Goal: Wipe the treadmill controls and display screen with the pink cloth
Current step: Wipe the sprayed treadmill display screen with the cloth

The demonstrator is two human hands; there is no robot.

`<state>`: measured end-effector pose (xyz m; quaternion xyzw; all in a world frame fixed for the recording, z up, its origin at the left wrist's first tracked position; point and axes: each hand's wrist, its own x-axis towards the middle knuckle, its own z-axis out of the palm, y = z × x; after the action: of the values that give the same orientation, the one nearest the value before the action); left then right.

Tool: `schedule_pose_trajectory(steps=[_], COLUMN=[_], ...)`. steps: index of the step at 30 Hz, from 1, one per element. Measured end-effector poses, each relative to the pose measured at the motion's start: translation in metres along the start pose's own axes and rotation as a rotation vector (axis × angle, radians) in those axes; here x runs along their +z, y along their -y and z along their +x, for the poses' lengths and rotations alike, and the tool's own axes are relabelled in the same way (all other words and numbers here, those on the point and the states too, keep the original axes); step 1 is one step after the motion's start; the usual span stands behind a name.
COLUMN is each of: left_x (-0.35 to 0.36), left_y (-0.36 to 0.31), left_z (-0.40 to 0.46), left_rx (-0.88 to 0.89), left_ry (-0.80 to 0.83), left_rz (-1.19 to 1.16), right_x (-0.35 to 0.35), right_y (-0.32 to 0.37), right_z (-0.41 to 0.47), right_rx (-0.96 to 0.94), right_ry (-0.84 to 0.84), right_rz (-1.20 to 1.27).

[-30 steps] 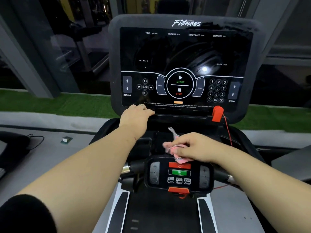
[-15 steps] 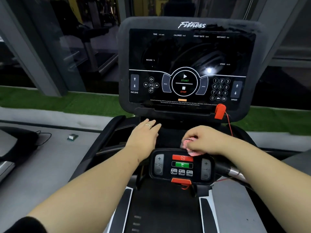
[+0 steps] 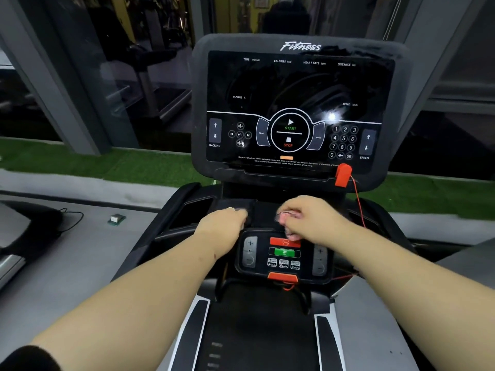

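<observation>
The treadmill's black display screen [image 3: 297, 87] stands upright ahead, with touch controls [image 3: 290, 133] along its lower band. Below it sits a small handlebar control panel [image 3: 284, 257] with red, green and grey buttons. My right hand [image 3: 313, 220] is bunched around the pink cloth [image 3: 288, 216] just above that panel's red button; only pink edges of the cloth show. My left hand [image 3: 223, 223] hovers palm down over the console tray [image 3: 198, 210], left of the panel, holding nothing, fingers together and blurred.
A red safety key [image 3: 342, 175] with a thin red cord hangs at the display's lower right. The black running belt [image 3: 257, 330] lies below. A grey floor, a small box [image 3: 116, 218] and a black cable [image 3: 72, 218] are on the left; green turf [image 3: 80, 162] and glass walls behind.
My left hand has come down from the display's lower edge to the tray. My right hand with the cloth has shifted slightly up and right above the small panel. The view moved back.
</observation>
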<state>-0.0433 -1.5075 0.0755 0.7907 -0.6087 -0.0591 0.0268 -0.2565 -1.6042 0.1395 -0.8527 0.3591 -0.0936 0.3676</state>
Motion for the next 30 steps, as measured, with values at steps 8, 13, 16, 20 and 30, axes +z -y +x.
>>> schedule_pose_trajectory(steps=[8,13,16,20,30], left_x=[-0.006,-0.013,-0.015,-0.012,-0.011], left_y=[-0.004,-0.013,-0.014,-0.014,-0.015], left_z=[-0.014,-0.012,-0.014,-0.015,-0.016], left_rx=[0.022,0.021,0.018,-0.002,-0.03], left_ry=[0.064,0.105,0.108,0.095,0.054], left_rz=[0.075,0.18,0.218,0.199,0.203], right_x=[-0.016,0.003,0.03,-0.004,0.019], right_y=[-0.015,-0.008,-0.006,-0.029,-0.025], right_z=[-0.023,-0.009,-0.01,-0.026,-0.027], right_rx=[0.052,-0.12,-0.29,-0.13,-0.272], right_ry=[0.058,-0.055,0.051,0.014,-0.048], right_rz=[-0.162,-0.195,-0.292,-0.36,-0.32])
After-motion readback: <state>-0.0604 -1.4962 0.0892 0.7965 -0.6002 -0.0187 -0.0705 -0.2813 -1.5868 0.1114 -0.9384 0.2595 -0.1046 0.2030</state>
